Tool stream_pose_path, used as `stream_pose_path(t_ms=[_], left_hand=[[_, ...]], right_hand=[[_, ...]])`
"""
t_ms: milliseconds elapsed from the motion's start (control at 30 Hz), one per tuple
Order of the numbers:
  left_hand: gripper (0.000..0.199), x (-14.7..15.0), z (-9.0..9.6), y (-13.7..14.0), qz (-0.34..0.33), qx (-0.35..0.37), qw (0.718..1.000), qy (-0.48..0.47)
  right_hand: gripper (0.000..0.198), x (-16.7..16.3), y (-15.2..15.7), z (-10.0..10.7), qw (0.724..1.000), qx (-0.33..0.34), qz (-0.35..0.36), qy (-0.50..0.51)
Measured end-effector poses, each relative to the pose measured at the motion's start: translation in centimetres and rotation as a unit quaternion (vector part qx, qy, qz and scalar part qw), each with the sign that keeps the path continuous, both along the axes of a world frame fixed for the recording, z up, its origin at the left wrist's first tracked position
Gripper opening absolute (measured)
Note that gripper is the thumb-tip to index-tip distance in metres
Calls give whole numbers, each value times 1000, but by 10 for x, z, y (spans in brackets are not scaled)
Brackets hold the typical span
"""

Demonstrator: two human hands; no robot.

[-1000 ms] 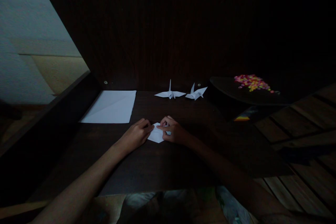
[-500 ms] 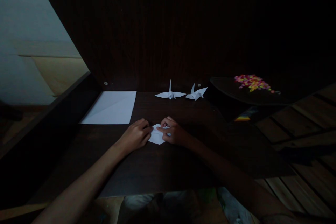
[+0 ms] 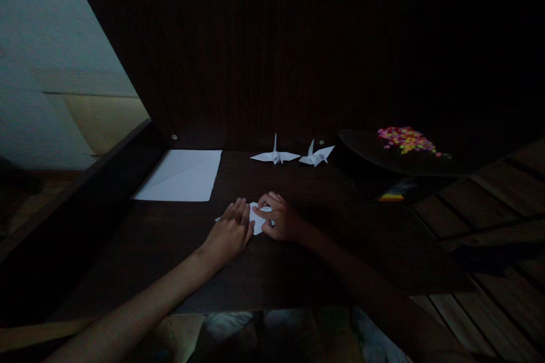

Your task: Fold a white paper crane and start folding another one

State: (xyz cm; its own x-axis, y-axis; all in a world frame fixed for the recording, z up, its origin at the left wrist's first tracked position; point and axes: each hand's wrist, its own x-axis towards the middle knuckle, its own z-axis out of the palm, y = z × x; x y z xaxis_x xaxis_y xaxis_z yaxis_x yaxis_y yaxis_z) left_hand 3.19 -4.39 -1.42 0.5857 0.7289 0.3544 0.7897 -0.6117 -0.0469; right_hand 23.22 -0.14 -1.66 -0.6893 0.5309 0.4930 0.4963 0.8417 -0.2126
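A small piece of folded white paper (image 3: 256, 225) lies on the dark tabletop between my hands. Stretched out flat, the fingers of my left hand (image 3: 232, 227) press on its left part, and a thin white tip pokes out past them on the left. My right hand (image 3: 279, 216) grips the right side of the paper, thumb and fingers bent in around it. Much of the paper is covered by both hands, so its exact fold is hard to make out.
Two white paper cranes (image 3: 275, 157) (image 3: 317, 156) stand by the back panel. A stack of white paper (image 3: 183, 176) lies at the left, near the low side board (image 3: 85, 204). On a dark shelf (image 3: 361, 150) at the right sits a pile of small colourful pieces (image 3: 406, 140).
My left hand has shifted onto the paper and flattened, its fingers now covering the left part. A white tip now shows left of it. My right hand stays nearly in place.
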Motion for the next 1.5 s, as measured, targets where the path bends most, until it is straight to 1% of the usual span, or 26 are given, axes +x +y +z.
stream_pose_path(t_ms=[100,267,333,400,467,567,767,933,1067,1167,1267,1367,1500], left_hand=[[47,0,-2,-1,32,7,999,15],[50,1,1,-4,54,27,998,21],[46,4,3,-8,50,41,998,24],[41,8,6,-15,30,43,998,41],[43,12,7,-22,5,24,998,64],[45,17,7,-28,19,-7,997,73],[43,17,4,-27,23,-41,998,41],[44,17,3,-25,15,-43,998,35],[44,18,5,-24,17,-55,998,22],[44,19,8,-23,26,-65,997,20],[43,20,11,-23,32,-75,997,6],[43,18,12,-22,33,-76,996,-17],[45,14,12,-19,32,-66,997,-3]], right_hand=[[35,-1,-6,4,999,10,-25,-43],[35,-9,-22,15,990,19,-65,-126],[32,-13,-27,19,985,24,-80,-152],[31,-17,-31,23,981,29,-92,-167],[30,-18,-33,25,979,31,-102,-175],[30,-19,-34,25,977,33,-113,-177],[26,-21,-40,17,973,59,-141,-175],[26,-27,-45,3,968,87,-159,-174],[29,-28,-46,-8,965,119,-180,-149],[31,-29,-45,-14,967,106,-185,-141],[34,-27,-43,-16,974,64,-181,-124],[36,-25,-42,-15,978,41,-171,-117],[35,-25,-41,-11,978,29,-170,-120]])
